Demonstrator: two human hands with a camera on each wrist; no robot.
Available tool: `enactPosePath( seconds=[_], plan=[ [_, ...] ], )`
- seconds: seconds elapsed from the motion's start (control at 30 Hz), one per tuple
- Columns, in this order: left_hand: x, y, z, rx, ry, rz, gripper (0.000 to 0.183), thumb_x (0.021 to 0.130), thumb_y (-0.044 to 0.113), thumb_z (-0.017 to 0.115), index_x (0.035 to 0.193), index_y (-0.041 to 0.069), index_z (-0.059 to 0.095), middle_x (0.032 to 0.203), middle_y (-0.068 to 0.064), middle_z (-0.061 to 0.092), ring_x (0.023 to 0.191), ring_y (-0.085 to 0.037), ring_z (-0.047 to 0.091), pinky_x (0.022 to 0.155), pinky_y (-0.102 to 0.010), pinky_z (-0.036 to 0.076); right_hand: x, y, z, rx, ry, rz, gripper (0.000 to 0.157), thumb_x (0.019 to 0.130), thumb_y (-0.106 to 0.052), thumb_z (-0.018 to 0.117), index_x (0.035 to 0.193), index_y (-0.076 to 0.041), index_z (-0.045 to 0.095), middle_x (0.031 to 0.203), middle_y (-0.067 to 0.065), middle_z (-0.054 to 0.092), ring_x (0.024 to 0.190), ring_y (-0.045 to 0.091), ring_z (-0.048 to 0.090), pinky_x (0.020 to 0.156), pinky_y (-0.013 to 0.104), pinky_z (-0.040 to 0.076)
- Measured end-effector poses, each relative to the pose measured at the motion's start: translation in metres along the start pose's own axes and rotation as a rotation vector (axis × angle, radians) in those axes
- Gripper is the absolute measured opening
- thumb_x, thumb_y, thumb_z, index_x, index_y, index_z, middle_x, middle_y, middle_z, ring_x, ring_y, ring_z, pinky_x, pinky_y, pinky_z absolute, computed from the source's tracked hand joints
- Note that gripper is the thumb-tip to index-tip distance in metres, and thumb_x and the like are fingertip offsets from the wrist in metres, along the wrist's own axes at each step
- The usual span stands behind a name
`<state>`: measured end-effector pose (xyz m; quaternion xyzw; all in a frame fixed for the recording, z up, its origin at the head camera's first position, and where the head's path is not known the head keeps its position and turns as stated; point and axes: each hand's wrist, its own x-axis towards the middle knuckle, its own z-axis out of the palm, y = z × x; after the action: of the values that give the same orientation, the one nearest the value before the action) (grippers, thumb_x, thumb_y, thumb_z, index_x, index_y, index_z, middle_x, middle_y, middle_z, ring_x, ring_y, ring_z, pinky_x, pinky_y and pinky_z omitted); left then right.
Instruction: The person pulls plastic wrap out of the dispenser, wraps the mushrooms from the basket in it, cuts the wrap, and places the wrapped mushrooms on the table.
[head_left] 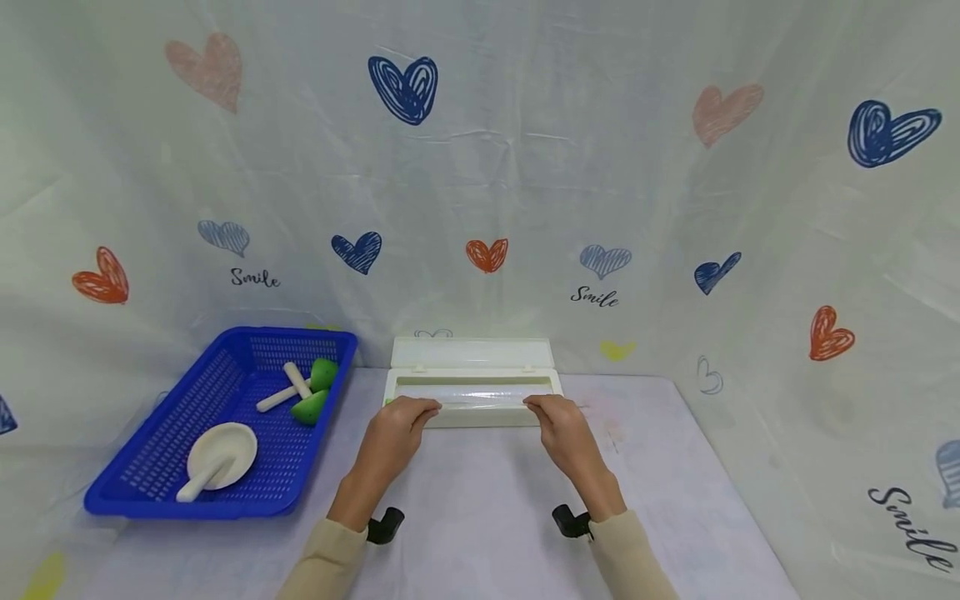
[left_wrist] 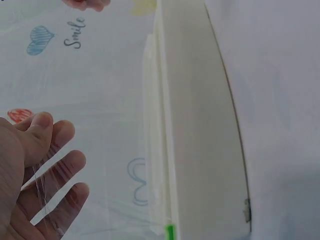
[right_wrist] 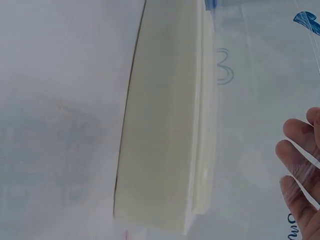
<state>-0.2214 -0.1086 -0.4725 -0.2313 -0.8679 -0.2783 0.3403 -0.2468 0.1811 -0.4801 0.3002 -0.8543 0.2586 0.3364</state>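
Observation:
A white cling film box (head_left: pixel 480 418) stands at the back of the table with its lid (head_left: pixel 472 352) raised. Inside lies a shiny roll of cling film (head_left: pixel 483 393). My left hand (head_left: pixel 393 433) pinches the film's edge between thumb and forefinger near the left end of the box. Near the right end, my right hand (head_left: pixel 566 433) pinches the same edge. Clear film stretches over the spread fingers (left_wrist: pixel 67 167) in the left wrist view; in the right wrist view it also crosses the fingers (right_wrist: pixel 300 162). A green piece (left_wrist: pixel 170 232) shows at the box's left end.
To the left stands a blue plastic basket (head_left: pixel 288 492). It holds a round white dish-like thing (head_left: pixel 240 446) with a stubby handle, and two green domed pieces (head_left: pixel 309 408) on pale sticks. A heart-printed sheet (head_left: pixel 510 183) hangs behind the table (head_left: pixel 480 517).

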Motion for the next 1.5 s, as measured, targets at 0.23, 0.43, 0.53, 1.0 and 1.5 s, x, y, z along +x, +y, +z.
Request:
enactPosePath(
  seconds=[0.23, 0.43, 0.53, 1.0, 1.5],
  plan=[
    [-0.005, 0.007, -0.004, 0.010, 0.026, 0.036, 0.016, 0.080, 0.001, 0.084, 0.095, 0.006, 0.080, 0.086, -0.004, 0.077, 0.080, -0.020, 0.073, 0.068, -0.032, 0.060, -0.006, -0.004, -0.007, -0.004, 0.011, -0.014, 0.011, 0.089, 0.003, 0.074, 0.099, -0.002, 0.075, 0.092, 0.009, 0.076, 0.085, 0.024, 0.073, 0.074, 0.035, 0.060],
    [-0.008, 0.012, -0.009, 0.005, 0.043, 0.102, 0.017, 0.079, 0.002, 0.085, 0.095, 0.008, 0.080, 0.085, -0.003, 0.077, 0.078, -0.018, 0.073, 0.066, -0.029, 0.060, -0.011, -0.007, -0.014, -0.013, 0.028, -0.030, 0.013, 0.088, 0.004, 0.075, 0.099, -0.002, 0.075, 0.092, 0.008, 0.076, 0.086, 0.023, 0.074, 0.074, 0.036, 0.060],
    [-0.009, 0.013, -0.010, -0.006, 0.051, 0.125, 0.018, 0.078, 0.001, 0.085, 0.094, 0.008, 0.080, 0.085, -0.004, 0.076, 0.078, -0.017, 0.072, 0.066, -0.028, 0.059, -0.013, -0.009, -0.016, -0.008, 0.029, -0.041, 0.014, 0.087, 0.005, 0.075, 0.100, -0.002, 0.075, 0.092, 0.009, 0.076, 0.086, 0.023, 0.074, 0.074, 0.036, 0.060],
    [0.001, 0.018, -0.027, -0.057, 0.100, 0.196, 0.020, 0.078, -0.006, 0.082, 0.096, 0.004, 0.079, 0.088, -0.004, 0.078, 0.079, -0.019, 0.073, 0.069, -0.031, 0.060, -0.003, -0.019, -0.033, 0.014, 0.052, -0.101, 0.018, 0.085, 0.009, 0.075, 0.100, 0.000, 0.074, 0.092, 0.009, 0.076, 0.085, 0.022, 0.073, 0.073, 0.035, 0.059],
    [0.009, 0.029, -0.042, -0.104, 0.126, 0.238, 0.018, 0.082, -0.007, 0.079, 0.095, 0.005, 0.078, 0.088, -0.005, 0.078, 0.080, -0.018, 0.072, 0.072, -0.033, 0.057, 0.001, -0.029, -0.050, 0.070, 0.110, -0.113, 0.024, 0.083, 0.012, 0.076, 0.102, -0.002, 0.075, 0.094, 0.007, 0.076, 0.093, 0.026, 0.070, 0.079, 0.032, 0.058]
  ],
)
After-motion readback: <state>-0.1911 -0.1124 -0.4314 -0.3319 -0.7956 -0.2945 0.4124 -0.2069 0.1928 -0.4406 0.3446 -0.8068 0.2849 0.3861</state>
